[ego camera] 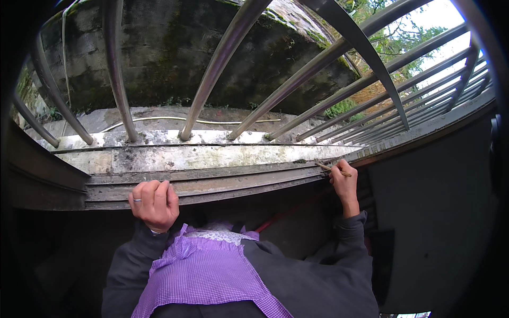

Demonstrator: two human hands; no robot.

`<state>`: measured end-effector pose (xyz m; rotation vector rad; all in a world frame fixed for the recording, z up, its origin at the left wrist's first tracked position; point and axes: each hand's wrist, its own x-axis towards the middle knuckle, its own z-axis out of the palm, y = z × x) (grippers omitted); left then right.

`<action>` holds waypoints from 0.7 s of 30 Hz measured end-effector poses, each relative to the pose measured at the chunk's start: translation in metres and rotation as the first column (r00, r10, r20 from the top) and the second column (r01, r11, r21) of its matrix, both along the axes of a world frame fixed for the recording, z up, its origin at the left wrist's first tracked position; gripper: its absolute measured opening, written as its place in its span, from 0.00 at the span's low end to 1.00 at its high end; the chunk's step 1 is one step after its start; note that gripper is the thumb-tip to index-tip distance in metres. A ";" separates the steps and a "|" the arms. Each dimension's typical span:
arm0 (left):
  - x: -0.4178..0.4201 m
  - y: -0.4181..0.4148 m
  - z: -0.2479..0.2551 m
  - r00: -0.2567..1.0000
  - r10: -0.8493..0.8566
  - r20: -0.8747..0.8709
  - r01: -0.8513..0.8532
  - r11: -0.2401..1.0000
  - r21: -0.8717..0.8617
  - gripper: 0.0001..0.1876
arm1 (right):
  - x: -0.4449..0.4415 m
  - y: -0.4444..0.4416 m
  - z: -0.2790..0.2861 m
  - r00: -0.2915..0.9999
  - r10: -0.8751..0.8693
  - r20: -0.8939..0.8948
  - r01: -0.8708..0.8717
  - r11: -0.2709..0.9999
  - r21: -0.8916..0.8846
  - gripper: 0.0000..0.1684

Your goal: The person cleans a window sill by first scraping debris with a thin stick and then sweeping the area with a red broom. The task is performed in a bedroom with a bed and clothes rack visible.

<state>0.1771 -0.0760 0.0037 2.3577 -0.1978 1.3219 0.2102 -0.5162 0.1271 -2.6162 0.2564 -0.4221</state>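
My left hand [155, 204], with a ring on one finger, is curled over the inner edge of a sliding-window track [222, 183]; it holds no loose object that I can see. Further right, my right hand [344, 181] grips a thin wooden stick or brush handle [338, 171]. The stick's far end reaches the outer groove of the track, close to a dark clump of moss or dirt [300, 161]. Its tip is too small to make out. Dust and stains mark the grooves. Beyond the track runs a pale, stained sill [199, 157].
Metal security bars [222, 59] rise from the sill's outer edge. A mossy block wall [151, 59] and a pale hose [167, 118] are outside them. The dark window frame [43, 175] closes off the left. A purple checked apron [206, 274] hangs at my front.
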 end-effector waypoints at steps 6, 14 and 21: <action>0.000 0.001 -0.002 1.000 0.007 0.008 -0.007 1.000 0.018 0.08 | -0.002 0.001 0.017 0.994 -0.022 0.104 0.028 0.998 -0.052 0.10; -0.001 -0.001 -0.001 1.000 -0.003 -0.011 0.003 1.000 0.008 0.09 | -0.007 -0.003 0.008 0.995 -0.090 0.039 0.083 0.985 0.152 0.10; -0.001 -0.002 -0.001 1.000 0.006 -0.002 -0.006 1.000 0.005 0.08 | -0.016 0.000 0.022 0.994 -0.071 0.077 0.057 0.985 0.166 0.09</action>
